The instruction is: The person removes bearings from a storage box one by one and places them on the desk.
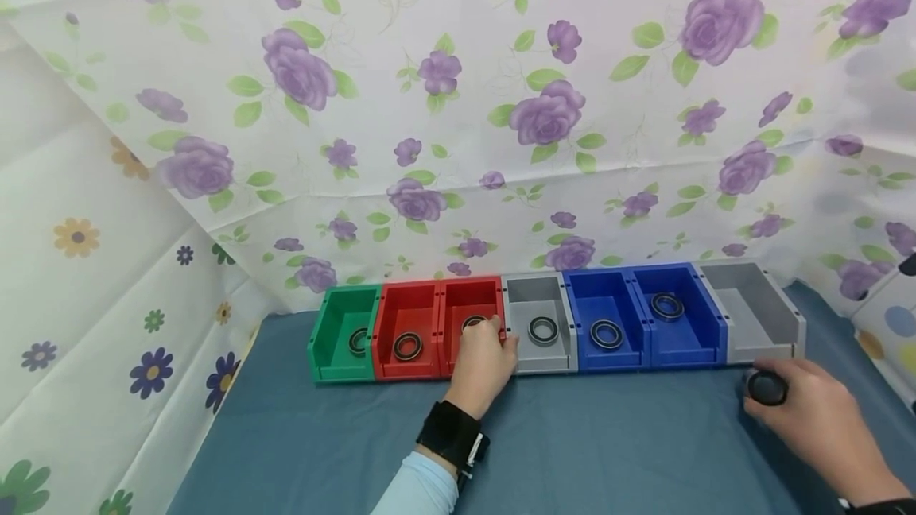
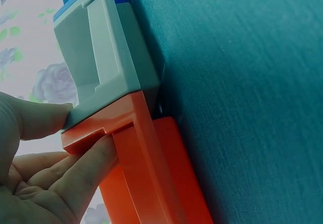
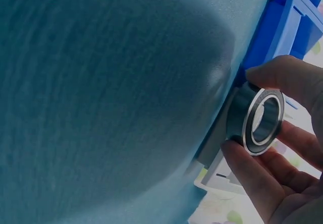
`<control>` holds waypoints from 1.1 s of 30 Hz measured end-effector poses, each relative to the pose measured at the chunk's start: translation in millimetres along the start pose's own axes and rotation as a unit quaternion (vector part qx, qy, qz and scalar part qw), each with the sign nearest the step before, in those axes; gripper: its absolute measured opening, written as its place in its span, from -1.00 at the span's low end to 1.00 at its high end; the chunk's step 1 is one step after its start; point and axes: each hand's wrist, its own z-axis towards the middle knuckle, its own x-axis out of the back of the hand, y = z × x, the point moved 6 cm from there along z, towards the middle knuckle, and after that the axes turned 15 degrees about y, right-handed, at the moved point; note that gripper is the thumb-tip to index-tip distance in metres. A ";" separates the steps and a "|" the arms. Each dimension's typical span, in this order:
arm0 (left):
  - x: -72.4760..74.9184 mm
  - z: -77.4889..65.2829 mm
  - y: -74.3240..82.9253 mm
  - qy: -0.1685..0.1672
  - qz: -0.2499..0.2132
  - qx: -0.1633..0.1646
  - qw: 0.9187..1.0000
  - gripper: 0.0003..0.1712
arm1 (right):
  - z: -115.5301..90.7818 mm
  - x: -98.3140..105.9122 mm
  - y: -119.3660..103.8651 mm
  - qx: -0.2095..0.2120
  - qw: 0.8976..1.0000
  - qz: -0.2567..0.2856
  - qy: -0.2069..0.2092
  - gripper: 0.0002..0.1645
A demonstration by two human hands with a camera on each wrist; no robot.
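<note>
My left hand [image 1: 478,368] is at the front of the right-hand red bin [image 1: 453,300]. In the left wrist view, its thumb lies against the grey bin [image 2: 103,47] and its fingers reach inside the red bin, pinching their adjoining walls. A bearing [image 1: 472,321] in that red bin is partly hidden by the hand. My right hand [image 1: 823,412] grips another bearing [image 3: 242,115] between thumb and fingers, tilted on edge, close to the front of the rightmost grey bin [image 1: 744,304]. That bearing's metal rims and open centre show in the right wrist view.
Joined bins form a row along the back: a green bin [image 1: 343,300], red, grey and blue bins [image 1: 599,288]. Single ring bearings lie in the green, left red, middle grey and both blue bins. Blue cloth [image 1: 608,443] covers the table; floral sheeting [image 1: 465,133] hangs behind.
</note>
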 end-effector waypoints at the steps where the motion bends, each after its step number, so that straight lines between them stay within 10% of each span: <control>1: -0.5 -0.2 -0.6 -0.002 -0.003 0.003 1.000 -0.49 | 0.2 -0.9 0.4 0.001 1.000 -0.003 -0.005 -0.24; 33: -1.5 -1.3 -2.9 -0.015 -0.013 0.032 0.999 -0.45 | 6.4 -20.1 15.9 -0.006 0.996 -0.025 -0.086 -0.22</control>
